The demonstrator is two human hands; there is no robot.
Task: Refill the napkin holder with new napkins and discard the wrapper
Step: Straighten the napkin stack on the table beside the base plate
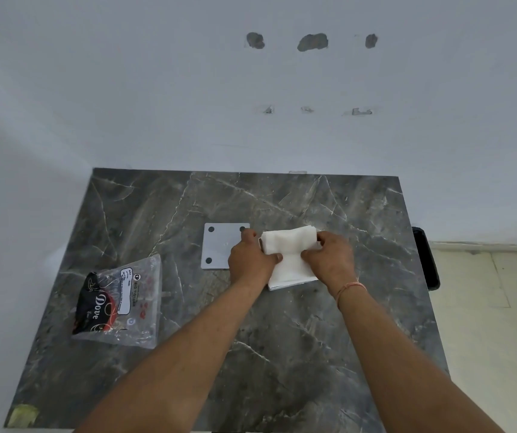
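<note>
Nearest the camera: strip of yellowish tape point(24, 414) stuck at near-left corner of the dark marble-look table point(282, 354). Two bare forearms reaching fwd over table from bottom edge, converging toward its middle. Thin orange thread band point(349, 289) around right wrist.

Further in, left side: clear plastic wrapper point(119, 303) lying flat and crumpled on table, black/red "Dove" print w/ white label; looks emptied, well apart from both hands.

Mid-table: left hand point(251, 256) closed, thumb and fingers pinching left edge of the white napkin stack point(288, 254). Right hand point(329, 257) closed too, fingers curled onto right side of same stack, thumb pressing near its middle. Top napkins lifted and bowed between the hands; lower part of stack lying flat on what seems a thin white base, only its near edge showing — can't tell if that is the holder's tray.

Just left of stack, partly under left hand: flat grey square plate point(219, 248) w/ dark round dots near its corners, three visible, lying on table.

Right, beyond table edge: black tray-like thing point(427, 257) against table side, above cream floor tiles point(485, 323).

Farthest: white wall point(188, 89) w/ three grey patched holes up high and three small scuffs lower down.
</note>
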